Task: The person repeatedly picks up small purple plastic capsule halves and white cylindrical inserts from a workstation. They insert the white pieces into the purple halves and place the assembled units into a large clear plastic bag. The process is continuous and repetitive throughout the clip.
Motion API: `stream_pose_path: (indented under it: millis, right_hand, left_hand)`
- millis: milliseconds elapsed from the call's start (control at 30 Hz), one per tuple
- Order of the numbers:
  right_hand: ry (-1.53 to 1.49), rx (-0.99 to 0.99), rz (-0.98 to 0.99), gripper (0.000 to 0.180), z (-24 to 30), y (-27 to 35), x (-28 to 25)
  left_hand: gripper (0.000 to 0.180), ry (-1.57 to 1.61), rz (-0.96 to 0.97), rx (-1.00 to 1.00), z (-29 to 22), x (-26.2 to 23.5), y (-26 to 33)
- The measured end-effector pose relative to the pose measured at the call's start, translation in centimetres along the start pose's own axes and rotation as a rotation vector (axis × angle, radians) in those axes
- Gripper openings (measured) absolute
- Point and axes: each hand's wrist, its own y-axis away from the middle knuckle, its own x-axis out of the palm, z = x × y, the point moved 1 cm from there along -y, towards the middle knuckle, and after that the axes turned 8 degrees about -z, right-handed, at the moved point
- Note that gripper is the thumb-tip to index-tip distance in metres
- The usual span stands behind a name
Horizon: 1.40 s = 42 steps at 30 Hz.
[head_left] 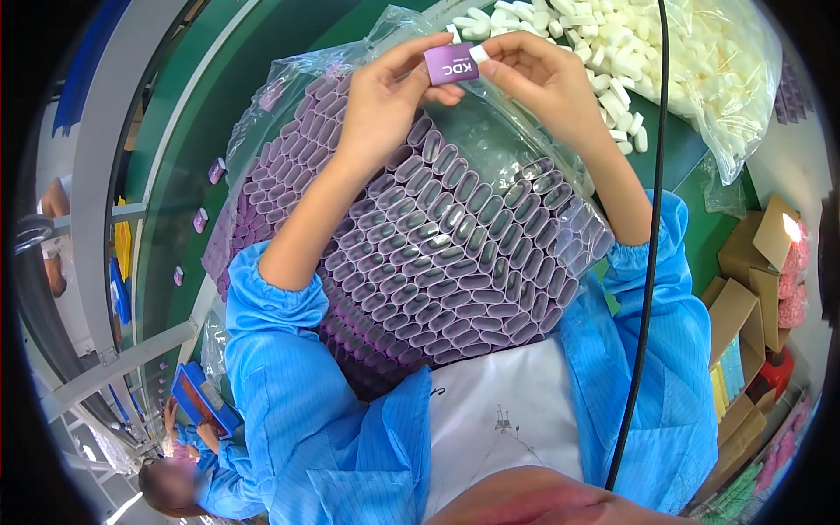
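Between my hands, at the far side of the table, is a small purple sleeve (449, 66) with pale lettering. My left hand (382, 98) is closed on its left end, thumb in front. A white eraser-like block (479, 54) is pinched by my right hand (544, 84) at the sleeve's right end; I cannot tell how far inside it sits. Below my hands, between my forearms, many empty oval purple sleeves (437, 236) stand packed on end in a clear plastic bag (516, 131). Loose white blocks (612, 96) lie beyond my right hand.
A clear bag (735, 105) of white blocks stands at the far right. A black cable (649, 262) hangs across the right side. Purple pieces (200, 220) sit along a green belt (166, 254) at left. Open cartons (744, 315) are at right; a co-worker (219, 472) with a blue tray (206, 398) is lower left.
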Motion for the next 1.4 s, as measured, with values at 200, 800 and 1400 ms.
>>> stream_pose_path:
  millis: [200,800,1400]
  right_hand:
    - [-0.064,0.064,-0.019,0.026,0.2,0.1,0.2]
    - [-0.14,-0.069,-0.064,0.014,0.6,0.7,0.6]
    - [0.315,-0.689,-0.077,0.016,0.9,0.0,0.5]
  left_hand:
    - [0.037,0.565,0.096,-0.09,0.8,0.1,-0.2]
    - [0.032,0.154,-0.014,0.079,0.9,0.5,0.1]
    - [0.035,0.525,-0.038,-0.104,0.6,0.5,0.3]
